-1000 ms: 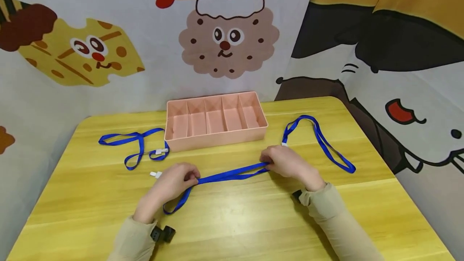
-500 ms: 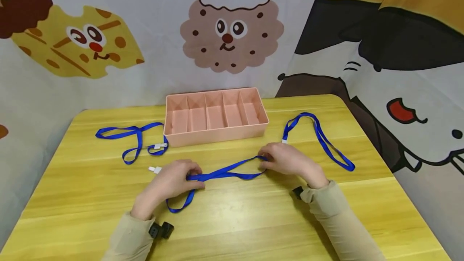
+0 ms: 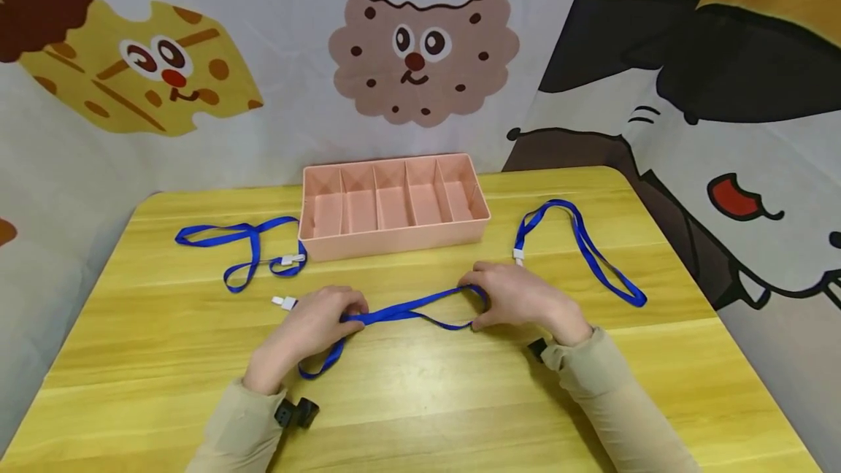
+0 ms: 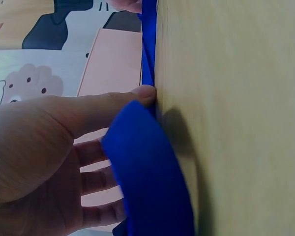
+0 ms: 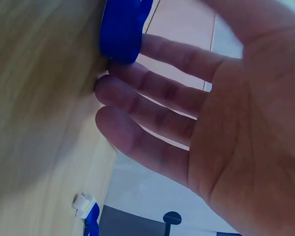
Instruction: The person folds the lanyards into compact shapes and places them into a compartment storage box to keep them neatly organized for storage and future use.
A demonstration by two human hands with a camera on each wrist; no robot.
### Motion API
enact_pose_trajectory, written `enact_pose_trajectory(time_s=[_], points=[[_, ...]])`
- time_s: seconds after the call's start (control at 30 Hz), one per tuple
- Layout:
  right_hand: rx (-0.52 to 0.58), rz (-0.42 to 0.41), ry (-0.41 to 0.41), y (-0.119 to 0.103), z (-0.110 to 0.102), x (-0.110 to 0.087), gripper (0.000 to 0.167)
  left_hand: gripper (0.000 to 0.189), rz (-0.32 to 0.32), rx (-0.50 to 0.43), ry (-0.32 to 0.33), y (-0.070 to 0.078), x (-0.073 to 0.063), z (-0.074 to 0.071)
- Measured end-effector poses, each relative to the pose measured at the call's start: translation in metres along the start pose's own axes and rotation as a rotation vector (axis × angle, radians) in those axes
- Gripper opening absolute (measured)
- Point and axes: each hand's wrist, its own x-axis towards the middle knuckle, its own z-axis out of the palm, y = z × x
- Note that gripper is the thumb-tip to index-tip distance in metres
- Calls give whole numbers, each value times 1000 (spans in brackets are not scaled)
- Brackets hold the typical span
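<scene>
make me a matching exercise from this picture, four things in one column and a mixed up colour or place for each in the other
Column one
1. divided box
2. middle lanyard
3. right sleeve
4. table

Column two
a. beige, rolled at the cuff
b. yellowish, with a wood-grain look
c. pink, beyond the hands and in front of the cartoon backdrop
d. blue, running from the left hand to the right hand

Right pairs: 1-c, 2-d, 3-a, 4-b

Lanyard [image 3: 384,314] partly behind left hand [image 3: 314,328]
</scene>
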Motion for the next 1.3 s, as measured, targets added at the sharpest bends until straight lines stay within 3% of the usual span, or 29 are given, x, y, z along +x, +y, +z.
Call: enact_pose_trajectory(time_s=[0.23, 0.3, 0.43, 0.6, 0.7, 0.97, 1.3], points=[[-45, -96, 95, 5, 0, 1, 12, 4, -10, -4, -5, -1, 0, 0], [-37, -107, 131, 9, -1, 0, 5, 6, 0, 0, -1, -1, 0, 0], [5, -90, 199, 13, -9, -2, 6, 9, 24, -49, 10, -3, 0, -3], [58, -40, 303, 16, -19, -7, 9, 17, 46, -246, -1, -4, -3, -11], [65, -20, 377, 18, -25, -10, 10, 21, 45, -315, 1, -3, -3, -14], [158, -37, 572, 20, -33, -16, 12, 31, 28, -387, 22, 2, -4, -17], [231, -35, 658, 23, -39, -22, 15, 22, 83, -456, 78, 3, -5, -17]])
